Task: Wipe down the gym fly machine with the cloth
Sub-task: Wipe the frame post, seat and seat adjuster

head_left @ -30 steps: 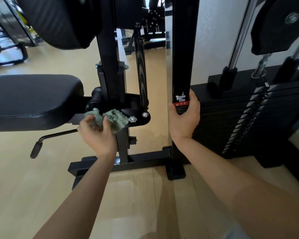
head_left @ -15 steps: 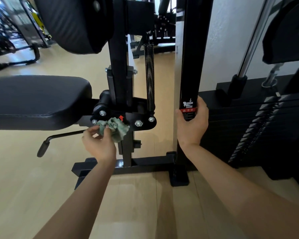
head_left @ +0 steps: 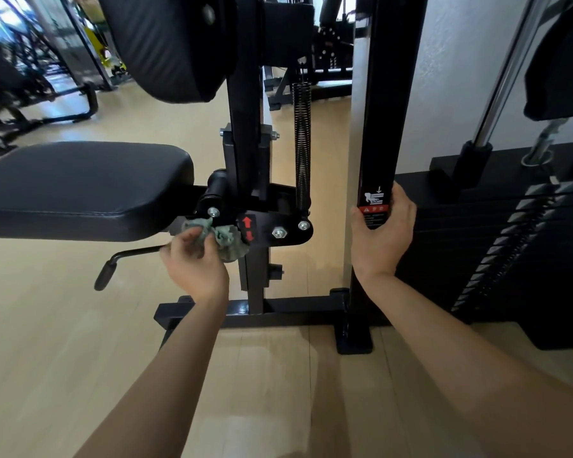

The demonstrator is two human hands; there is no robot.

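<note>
The black fly machine fills the view, with its padded seat (head_left: 80, 186) at the left and a bolted bracket plate (head_left: 278, 226) under the central post. My left hand (head_left: 192, 262) grips a crumpled grey-green cloth (head_left: 227, 239) and presses it against the bracket's left end, just below a bolt and beside a red arrow sticker. My right hand (head_left: 382, 233) is wrapped round the black upright post (head_left: 387, 110) at its warning label.
A seat lever (head_left: 119, 262) sticks out low at the left. A coil spring (head_left: 302, 143) hangs beside the central post. The weight stack (head_left: 510, 246) and chrome guide rod (head_left: 506, 67) stand at the right. The base frame (head_left: 278, 312) rests on wooden floor. Other gym machines stand far left.
My left hand has slid the cloth leftward along the bracket, uncovering the red arrow sticker and the bolts to its right. The right hand keeps its grip on the post.
</note>
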